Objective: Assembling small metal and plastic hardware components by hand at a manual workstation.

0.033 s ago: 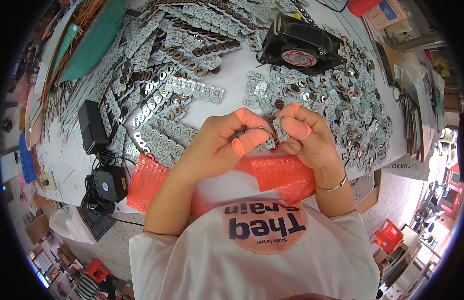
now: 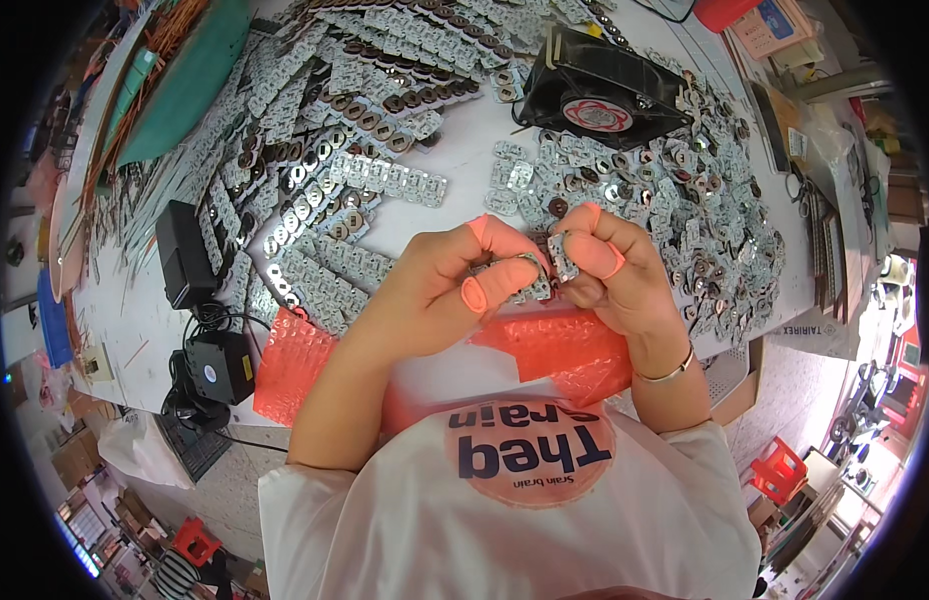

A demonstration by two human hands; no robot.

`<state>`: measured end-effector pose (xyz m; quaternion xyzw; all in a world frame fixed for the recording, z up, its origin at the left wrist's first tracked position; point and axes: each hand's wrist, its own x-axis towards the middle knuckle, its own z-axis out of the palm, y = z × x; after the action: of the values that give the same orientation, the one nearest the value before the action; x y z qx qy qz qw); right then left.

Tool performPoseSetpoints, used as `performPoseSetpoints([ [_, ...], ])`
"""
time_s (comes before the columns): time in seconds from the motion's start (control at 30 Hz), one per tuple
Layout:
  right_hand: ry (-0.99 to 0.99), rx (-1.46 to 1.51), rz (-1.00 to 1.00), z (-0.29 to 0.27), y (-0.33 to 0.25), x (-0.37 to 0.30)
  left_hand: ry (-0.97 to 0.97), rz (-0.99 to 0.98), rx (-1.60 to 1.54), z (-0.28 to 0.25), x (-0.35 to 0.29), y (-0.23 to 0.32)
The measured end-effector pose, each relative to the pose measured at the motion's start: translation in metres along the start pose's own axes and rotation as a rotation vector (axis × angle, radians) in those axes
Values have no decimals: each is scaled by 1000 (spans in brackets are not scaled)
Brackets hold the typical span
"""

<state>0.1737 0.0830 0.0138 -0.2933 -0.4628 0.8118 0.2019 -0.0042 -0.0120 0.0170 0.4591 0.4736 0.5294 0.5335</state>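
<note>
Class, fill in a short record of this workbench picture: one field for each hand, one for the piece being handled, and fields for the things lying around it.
left hand: orange fingertip covers, grips one end of the metal strip
right hand: orange fingertip covers, bracelet at wrist, pinches the strip's other end
metal strip: small, silver, stamped, held above the table
orange bubble wrap: under the hands, at the table edge
loose metal pieces: heaped on the right
stacked strips: rows on the left
black fan: behind the heap

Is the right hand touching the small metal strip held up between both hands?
Touching. The head view shows the right hand pinching the metal strip between its fingertips, with no gap visible.
</note>
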Motion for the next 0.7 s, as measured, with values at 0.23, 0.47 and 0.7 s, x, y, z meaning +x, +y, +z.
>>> performPoseSetpoints([
  [0.23, 172, -434, -253, 3, 4, 1, 131, 451, 686, -1, 10, -9],
  [0.47, 154, -813, -554, -3, 13, 7, 295, 609, 981, 1, 14, -21],
  [0.7, 286, -552, -280, 7, 7, 0, 268, 552, 922, 3, 10, -14],
])
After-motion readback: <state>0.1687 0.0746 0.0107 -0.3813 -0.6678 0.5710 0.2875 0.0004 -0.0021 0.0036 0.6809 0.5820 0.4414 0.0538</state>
